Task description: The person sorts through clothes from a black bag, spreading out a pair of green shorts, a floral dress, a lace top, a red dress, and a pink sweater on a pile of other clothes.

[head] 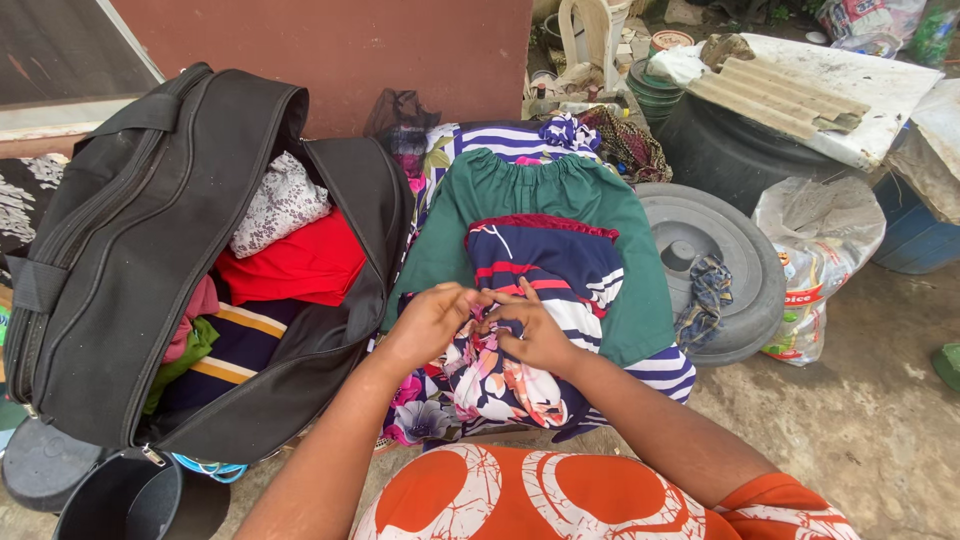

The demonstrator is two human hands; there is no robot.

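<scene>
I see the open black bag [130, 250] off to the left, and beside it a pile of clothes topped by the green garment [530, 210] and the striped cloth [560, 275]. The floral cloth [500, 385] lies at the pile's near edge, long axis running away from me. My left hand [432, 320] and right hand [535, 335] meet at its far end, equally near, fingers pinched shut on the fabric.
</scene>
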